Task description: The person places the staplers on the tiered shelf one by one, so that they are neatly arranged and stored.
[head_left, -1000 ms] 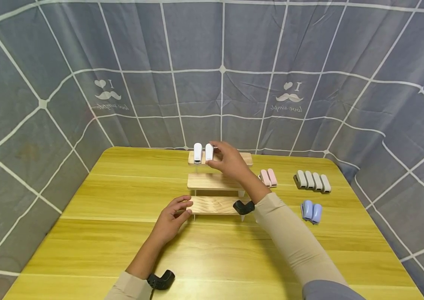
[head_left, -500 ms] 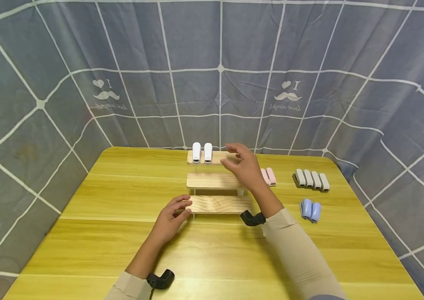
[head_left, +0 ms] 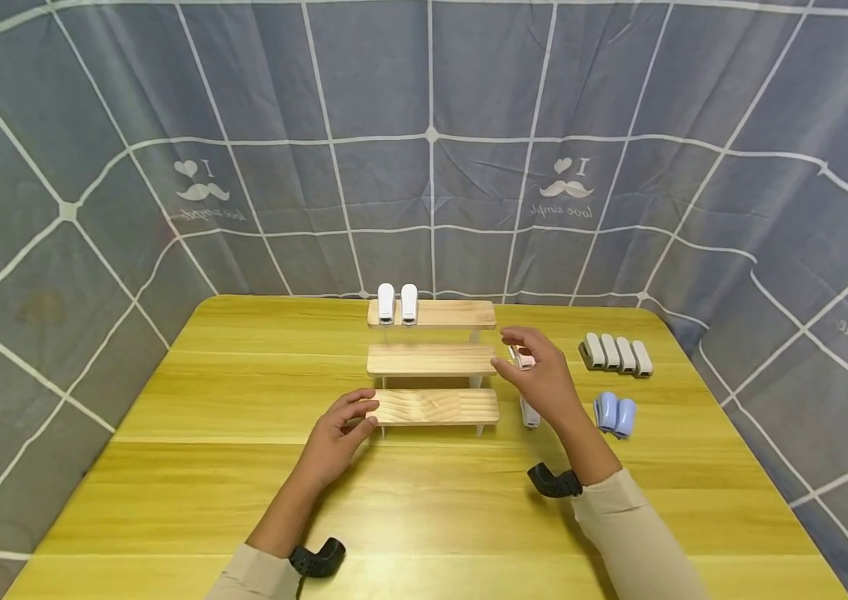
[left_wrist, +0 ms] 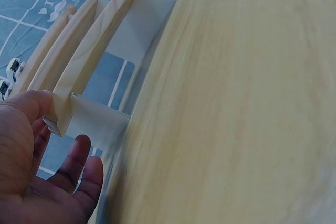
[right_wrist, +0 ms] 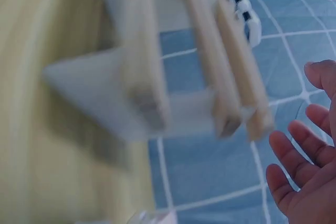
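A three-tier wooden stand (head_left: 434,360) with whitish side supports is in the middle of the table. Two white pieces that look like mini staplers (head_left: 397,304) stand side by side on its top tier, at the left. My left hand (head_left: 339,433) holds the left end of the lowest tier; in the left wrist view the thumb touches its corner and the other fingers are spread. Right of the stand, my right hand (head_left: 546,377) hovers with fingers parted and nothing gripped. Under it show a pale pink stapler (head_left: 519,358) and a whitish one (head_left: 530,412), both partly hidden.
Several grey-white staplers (head_left: 616,355) form a row toward the back right of the wooden table (head_left: 198,467). Two blue ones (head_left: 614,415) lie in front of them. A grey curtain (head_left: 378,183) with white lines surrounds the table's back and sides.
My right hand has let go of the second white stapler on the top tier and moved right and nearer, over the pink one. The left hand has stayed at the stand's end.
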Demonstrator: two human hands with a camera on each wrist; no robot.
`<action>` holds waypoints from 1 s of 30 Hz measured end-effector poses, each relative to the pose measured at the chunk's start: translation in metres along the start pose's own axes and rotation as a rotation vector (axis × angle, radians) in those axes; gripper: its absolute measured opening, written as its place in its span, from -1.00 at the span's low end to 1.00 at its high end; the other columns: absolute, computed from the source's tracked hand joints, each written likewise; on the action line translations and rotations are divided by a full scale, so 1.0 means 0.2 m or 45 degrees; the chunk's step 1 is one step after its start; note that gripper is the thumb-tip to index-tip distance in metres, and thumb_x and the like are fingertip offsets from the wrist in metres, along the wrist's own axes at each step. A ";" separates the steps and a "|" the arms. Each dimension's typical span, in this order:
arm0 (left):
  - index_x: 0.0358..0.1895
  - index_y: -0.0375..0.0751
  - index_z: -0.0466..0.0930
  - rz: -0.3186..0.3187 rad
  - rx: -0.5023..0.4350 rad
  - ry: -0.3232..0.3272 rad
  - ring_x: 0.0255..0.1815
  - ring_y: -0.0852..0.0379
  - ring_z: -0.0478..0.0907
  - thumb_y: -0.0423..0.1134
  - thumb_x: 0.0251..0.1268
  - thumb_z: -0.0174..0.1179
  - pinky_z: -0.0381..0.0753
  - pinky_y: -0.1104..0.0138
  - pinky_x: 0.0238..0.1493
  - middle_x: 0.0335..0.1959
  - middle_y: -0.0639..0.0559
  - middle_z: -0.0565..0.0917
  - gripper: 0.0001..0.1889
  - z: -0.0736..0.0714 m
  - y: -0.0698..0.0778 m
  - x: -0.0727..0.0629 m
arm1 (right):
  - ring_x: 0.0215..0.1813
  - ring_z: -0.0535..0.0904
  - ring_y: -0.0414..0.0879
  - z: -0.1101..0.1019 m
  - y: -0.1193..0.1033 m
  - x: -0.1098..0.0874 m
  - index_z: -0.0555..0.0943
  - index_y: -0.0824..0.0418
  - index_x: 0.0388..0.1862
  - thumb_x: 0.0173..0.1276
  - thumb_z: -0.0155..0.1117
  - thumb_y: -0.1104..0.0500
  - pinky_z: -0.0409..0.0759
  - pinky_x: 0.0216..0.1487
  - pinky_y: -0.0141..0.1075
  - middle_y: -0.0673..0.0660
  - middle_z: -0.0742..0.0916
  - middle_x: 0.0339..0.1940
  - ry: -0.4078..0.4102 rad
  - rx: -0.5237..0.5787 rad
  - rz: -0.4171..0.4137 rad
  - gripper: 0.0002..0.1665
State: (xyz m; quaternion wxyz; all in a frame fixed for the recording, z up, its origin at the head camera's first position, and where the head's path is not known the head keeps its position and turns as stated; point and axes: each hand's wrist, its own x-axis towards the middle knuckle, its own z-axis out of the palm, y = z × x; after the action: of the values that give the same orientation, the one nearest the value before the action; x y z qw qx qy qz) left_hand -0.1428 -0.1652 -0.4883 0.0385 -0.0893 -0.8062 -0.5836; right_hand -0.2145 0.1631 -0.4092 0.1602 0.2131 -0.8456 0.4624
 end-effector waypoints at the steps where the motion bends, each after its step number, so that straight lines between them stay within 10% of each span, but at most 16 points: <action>1: 0.15 -0.23 0.65 -0.001 -0.005 0.004 0.27 -0.03 0.47 -0.20 0.44 0.22 0.51 -0.01 0.18 0.35 0.07 0.47 -0.69 0.00 0.00 0.00 | 0.16 0.56 0.06 -0.01 0.02 -0.02 0.58 0.25 0.21 0.29 0.46 0.24 0.48 0.14 0.02 0.20 0.65 0.14 -0.007 -0.007 0.008 -0.49; 30: 0.14 -0.26 0.65 0.001 -0.025 0.004 0.31 -0.03 0.43 -0.25 0.43 0.23 0.51 0.02 0.17 0.33 0.04 0.47 -0.70 0.00 -0.01 0.00 | 0.28 0.45 0.26 -0.13 0.33 -0.30 0.39 0.35 0.41 0.31 0.44 0.17 0.45 0.20 0.15 0.35 0.52 0.33 -0.303 -0.137 0.288 -0.26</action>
State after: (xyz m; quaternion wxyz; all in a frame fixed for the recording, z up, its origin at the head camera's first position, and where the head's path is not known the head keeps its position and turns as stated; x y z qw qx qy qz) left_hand -0.1439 -0.1657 -0.4890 0.0390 -0.0890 -0.8003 -0.5916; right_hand -0.1948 0.2287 -0.4707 0.0170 0.1610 -0.9007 0.4031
